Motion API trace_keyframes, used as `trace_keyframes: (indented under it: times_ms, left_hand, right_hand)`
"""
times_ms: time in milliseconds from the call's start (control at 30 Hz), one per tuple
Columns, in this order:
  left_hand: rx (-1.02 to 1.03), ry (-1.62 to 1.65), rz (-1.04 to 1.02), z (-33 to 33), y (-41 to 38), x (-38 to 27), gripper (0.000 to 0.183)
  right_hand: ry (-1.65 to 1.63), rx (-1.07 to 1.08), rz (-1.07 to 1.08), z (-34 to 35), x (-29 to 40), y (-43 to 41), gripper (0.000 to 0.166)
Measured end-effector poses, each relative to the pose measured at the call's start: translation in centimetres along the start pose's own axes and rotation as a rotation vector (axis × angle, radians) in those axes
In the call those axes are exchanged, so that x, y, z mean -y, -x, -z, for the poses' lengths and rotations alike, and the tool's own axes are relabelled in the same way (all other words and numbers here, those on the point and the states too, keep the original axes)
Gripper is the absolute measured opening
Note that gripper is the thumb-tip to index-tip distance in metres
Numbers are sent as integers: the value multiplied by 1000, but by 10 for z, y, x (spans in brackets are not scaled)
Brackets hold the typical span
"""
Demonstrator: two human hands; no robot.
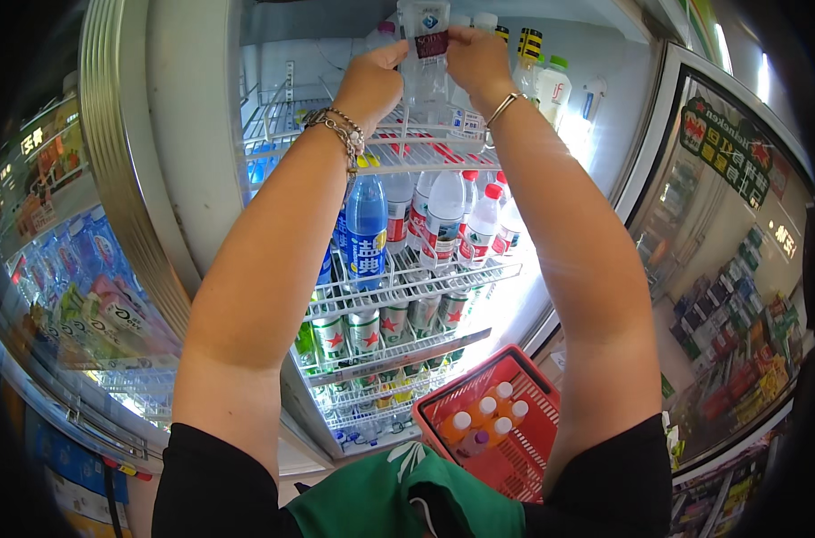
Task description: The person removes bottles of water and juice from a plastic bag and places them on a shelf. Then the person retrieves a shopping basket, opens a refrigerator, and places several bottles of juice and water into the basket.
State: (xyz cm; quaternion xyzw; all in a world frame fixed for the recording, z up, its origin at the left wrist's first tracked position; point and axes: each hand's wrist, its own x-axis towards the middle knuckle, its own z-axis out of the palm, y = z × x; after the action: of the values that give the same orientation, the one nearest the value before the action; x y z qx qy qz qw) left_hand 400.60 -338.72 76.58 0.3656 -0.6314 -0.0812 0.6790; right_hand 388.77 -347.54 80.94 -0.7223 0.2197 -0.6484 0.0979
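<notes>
A clear plastic soda water bottle (426,74) with a dark label patch stands at the top shelf of an open drinks fridge. My left hand (372,84) grips its left side, and my right hand (480,64) has the right side between thumb and fingers. Close by on that shelf are a purple-capped bottle (382,37) and, to the right, a white bottle with a green cap (555,87). The wire shelf (441,161) runs just under my wrists. Parts of the bottles behind my right hand are hidden.
Below are a blue drink bottle (367,228), red-capped water bottles (444,208) and beer cans (365,333). On the floor, a red shopping basket (525,440) holds several orange drink bottles (481,411). The glass fridge door (723,269) stands swung out at right; another glass-fronted cooler (77,255) is at left.
</notes>
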Motion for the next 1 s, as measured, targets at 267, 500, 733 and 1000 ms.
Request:
trace_keyframes:
  times_ms: [267, 500, 733, 1000]
  left_hand:
    - [25, 155, -171, -2, -1, -16, 45]
    - [30, 284, -193, -38, 37, -32, 44]
    - [129, 360, -135, -76, 98, -36, 40]
    - [275, 410, -2, -118, 176, -18, 39]
  right_hand:
    - [-239, 40, 7, 46, 37, 11, 29]
    - [-374, 33, -96, 102, 70, 67, 24]
    - [-373, -1, -144, 150, 41, 123, 28]
    - [-399, 8, -328, 205, 31, 213, 33]
